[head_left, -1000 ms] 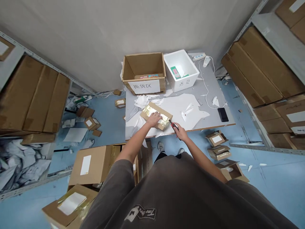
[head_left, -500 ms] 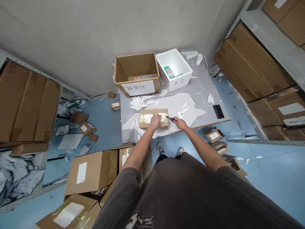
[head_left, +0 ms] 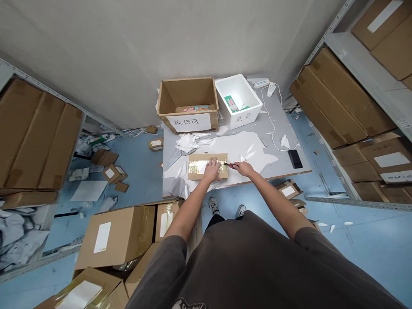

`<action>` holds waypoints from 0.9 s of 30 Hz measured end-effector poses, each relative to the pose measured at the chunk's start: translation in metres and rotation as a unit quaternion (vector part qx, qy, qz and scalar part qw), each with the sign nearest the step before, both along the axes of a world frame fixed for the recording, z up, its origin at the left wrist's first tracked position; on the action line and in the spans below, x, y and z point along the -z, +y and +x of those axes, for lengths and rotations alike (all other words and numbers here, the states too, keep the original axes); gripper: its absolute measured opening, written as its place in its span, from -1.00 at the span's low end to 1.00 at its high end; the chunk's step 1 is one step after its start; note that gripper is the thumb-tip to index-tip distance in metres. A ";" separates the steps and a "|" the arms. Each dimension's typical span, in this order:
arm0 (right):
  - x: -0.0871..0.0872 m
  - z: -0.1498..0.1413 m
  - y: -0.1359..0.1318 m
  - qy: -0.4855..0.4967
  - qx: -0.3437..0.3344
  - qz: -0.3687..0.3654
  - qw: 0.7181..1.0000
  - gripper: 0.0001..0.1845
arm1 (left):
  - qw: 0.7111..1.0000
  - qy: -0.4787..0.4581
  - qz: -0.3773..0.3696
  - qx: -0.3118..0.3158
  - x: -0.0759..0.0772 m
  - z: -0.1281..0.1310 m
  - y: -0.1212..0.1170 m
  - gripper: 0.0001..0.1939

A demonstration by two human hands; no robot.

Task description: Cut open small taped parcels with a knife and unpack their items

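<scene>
A small cardboard box (head_left: 195, 175) with shiny clear tape and a white label lies on the table near its front edge. My left hand (head_left: 212, 170) rests on top of it, fingers spread over the label and tape. In my right hand (head_left: 243, 168) is a red and black utility knife (head_left: 232, 165), gripped by the handle. Its tip points left and reaches the taped right end of the box; whether the blade is in the tape is too small to tell.
Behind stand a large open carton (head_left: 189, 122) and a white foam box (head_left: 241, 118), both with small packages inside. Paper scraps (head_left: 188, 141) litter the table (head_left: 280, 124). A black phone (head_left: 295, 159) lies at right. Cartons (head_left: 112, 236) are stacked at lower left; loaded shelves flank both sides.
The view has tilted slightly, so the table sits lower in it. My left hand's fingers have spread on the box. The knife stays at the box's right end.
</scene>
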State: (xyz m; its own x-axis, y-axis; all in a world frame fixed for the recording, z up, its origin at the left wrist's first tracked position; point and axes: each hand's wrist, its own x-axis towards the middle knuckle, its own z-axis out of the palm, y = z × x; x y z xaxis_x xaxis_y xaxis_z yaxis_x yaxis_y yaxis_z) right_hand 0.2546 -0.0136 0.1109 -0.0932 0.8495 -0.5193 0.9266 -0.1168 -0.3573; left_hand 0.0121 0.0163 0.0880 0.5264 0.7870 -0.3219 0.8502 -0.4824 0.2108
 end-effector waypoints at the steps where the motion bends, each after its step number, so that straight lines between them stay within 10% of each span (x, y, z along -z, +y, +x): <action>1: -0.001 0.000 0.001 0.002 -0.001 -0.004 1.000 -0.54 | 1.000 -0.004 -0.004 0.000 0.001 -0.001 0.001 0.01; 27: 0.042 0.025 -0.037 0.277 0.118 -0.142 0.943 -0.62 | 0.998 -0.035 -0.044 -0.006 0.009 -0.006 0.013 0.09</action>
